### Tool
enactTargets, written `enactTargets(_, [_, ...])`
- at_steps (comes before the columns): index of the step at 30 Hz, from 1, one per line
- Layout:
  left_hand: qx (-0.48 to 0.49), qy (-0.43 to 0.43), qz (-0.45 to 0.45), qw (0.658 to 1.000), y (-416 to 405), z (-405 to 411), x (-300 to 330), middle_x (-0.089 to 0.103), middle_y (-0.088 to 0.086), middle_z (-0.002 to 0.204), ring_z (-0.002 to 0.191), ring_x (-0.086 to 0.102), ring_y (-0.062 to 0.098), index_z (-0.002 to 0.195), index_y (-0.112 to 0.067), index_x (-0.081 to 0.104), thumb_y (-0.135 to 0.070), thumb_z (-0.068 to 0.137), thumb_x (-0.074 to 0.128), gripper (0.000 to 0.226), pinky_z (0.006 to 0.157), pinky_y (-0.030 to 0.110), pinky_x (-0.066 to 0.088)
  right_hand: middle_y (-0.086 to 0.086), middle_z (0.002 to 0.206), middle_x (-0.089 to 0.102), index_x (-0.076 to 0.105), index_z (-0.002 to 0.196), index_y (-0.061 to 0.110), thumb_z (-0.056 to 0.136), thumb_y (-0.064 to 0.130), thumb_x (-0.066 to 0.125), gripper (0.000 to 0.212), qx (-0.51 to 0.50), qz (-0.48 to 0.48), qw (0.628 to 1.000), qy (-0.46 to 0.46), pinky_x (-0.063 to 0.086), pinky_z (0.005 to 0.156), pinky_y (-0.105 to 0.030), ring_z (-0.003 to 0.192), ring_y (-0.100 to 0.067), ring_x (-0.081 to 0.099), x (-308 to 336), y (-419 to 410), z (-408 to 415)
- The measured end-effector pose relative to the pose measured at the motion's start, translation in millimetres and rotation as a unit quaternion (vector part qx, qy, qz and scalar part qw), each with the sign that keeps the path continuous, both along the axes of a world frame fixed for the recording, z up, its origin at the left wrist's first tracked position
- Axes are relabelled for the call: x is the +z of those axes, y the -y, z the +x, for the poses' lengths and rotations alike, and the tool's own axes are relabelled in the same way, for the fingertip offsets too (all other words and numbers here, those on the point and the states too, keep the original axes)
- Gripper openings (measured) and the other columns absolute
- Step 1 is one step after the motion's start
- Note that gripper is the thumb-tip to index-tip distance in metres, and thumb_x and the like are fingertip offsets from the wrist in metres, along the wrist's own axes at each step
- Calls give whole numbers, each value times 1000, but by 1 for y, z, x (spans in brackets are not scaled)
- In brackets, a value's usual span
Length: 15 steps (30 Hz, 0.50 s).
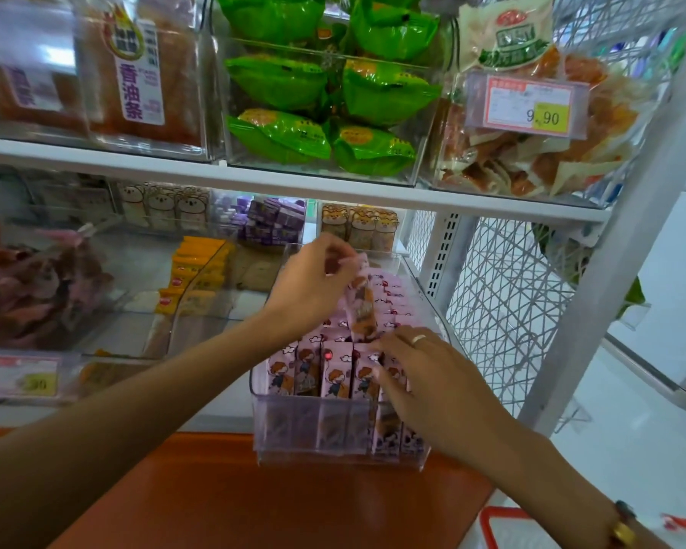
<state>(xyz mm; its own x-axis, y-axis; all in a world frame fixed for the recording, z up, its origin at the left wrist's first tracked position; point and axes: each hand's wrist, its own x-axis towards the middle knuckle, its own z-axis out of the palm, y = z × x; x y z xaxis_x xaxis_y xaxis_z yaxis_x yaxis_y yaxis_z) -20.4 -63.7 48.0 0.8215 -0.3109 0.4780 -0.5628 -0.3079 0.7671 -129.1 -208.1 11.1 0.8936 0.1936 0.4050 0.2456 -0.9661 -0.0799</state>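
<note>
R hand (432,374): silver ring (418,339) | R wrist: gold bracelet (623,527) | forearms (143,406) bare

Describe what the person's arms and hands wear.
No sleeves show on either arm. The right hand has a pale ring on one finger, and its wrist bears a bracelet of gold and dark beads. The left hand wears nothing visible.
</note>
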Motion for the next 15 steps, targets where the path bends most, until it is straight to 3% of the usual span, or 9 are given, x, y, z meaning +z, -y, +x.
enactTargets(3, [21, 16, -124, 992, -10, -21, 5, 63, -16, 93, 93, 60, -2, 93, -26, 56, -30, 93, 57, 5, 79, 17, 50, 10, 132, 49, 43, 134, 30, 95, 50, 34, 45, -3, 125, 991, 38, 34, 79, -9, 97, 6, 47, 11, -8, 1])
enactTargets(6, [-9, 23, -183, 983, -16, -43, 6, 65, -16, 90, 91, 62, -3, 92, -24, 58, -27, 91, 59, 4, 80, 16, 51, 14, 134, 48, 38, 138, 33, 79, 68, 38, 69, 7, 314, 949, 16, 40, 94, -22, 111, 3, 49, 18, -20, 3])
enactTargets(9, [-60, 3, -212, 975, -20, -56, 7, 68, -12, 86, 87, 65, 0, 92, -24, 62, -24, 87, 63, 5, 76, 12, 50, 17, 116, 60, 48, 130, 32, 83, 53, 55, 52, 41, 403, 914, -7, 46, 87, -16, 102, 3, 57, 23, -30, 6])
enactTargets(11, [-101, -31, -229, 968, -25, -59, 5, 72, -10, 93, 91, 67, 1, 99, -25, 65, -19, 86, 63, 14, 77, 13, 51, 10, 106, 67, 57, 118, 27, 81, 40, 65, 41, 49, 464, 884, -28, 53, 86, -25, 94, -4, 65, 25, -31, 9])
enactTargets(13, [-127, -59, -225, 964, -30, -58, 0, 70, -13, 107, 102, 64, -1, 110, -29, 62, -11, 87, 64, 29, 82, 13, 51, 4, 102, 71, 61, 113, 22, 74, 38, 69, 43, 26, 558, 826, -77, 54, 90, -33, 92, -10, 69, 24, -31, 12])
enactTargets(15, [-113, -47, -162, 979, -34, -58, -9, 64, -16, 116, 108, 59, -5, 116, -33, 57, -7, 84, 67, 43, 82, 9, 49, -2, 102, 73, 62, 116, 15, 74, 37, 70, 48, 1, 630, 767, -120, 52, 94, -36, 94, -16, 69, 22, -30, 15])
